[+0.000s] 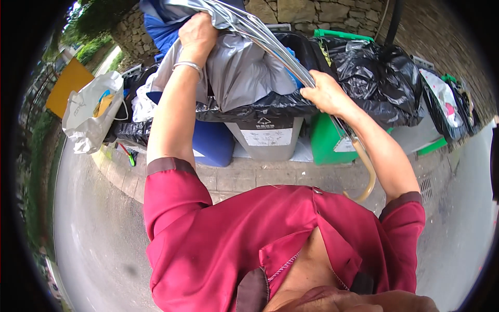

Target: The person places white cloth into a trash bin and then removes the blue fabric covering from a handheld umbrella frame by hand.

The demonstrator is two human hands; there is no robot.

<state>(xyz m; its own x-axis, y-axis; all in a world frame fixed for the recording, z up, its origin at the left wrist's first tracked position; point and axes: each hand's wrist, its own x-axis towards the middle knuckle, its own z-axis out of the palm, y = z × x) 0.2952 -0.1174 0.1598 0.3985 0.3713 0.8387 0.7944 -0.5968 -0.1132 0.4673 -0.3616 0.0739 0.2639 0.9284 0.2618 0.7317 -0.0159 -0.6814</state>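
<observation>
A silver-and-blue umbrella [244, 73] lies slantwise over the bins, its cloth loose and bunched and its metal ribs gathered. My left hand [199, 35], with a bangle at the wrist, is closed on the silver cloth near the upper end. Lower down and to the right, my right hand [326, 93] wraps round the bundled ribs and shaft. Below it the curved, cream-coloured umbrella handle [370, 171] hangs in front of my right side. The cloth drapes over a bin's black liner and hides part of it. The umbrella's top end runs out of view.
In a row ahead stand a blue bin [214, 144], a grey bin [265, 139] and a green bin [327, 140]. A stuffed black bag [382, 78] bulges at the right. At the left are a white bag [91, 117] and a yellow board [70, 86]. A stone wall [304, 13] rises behind.
</observation>
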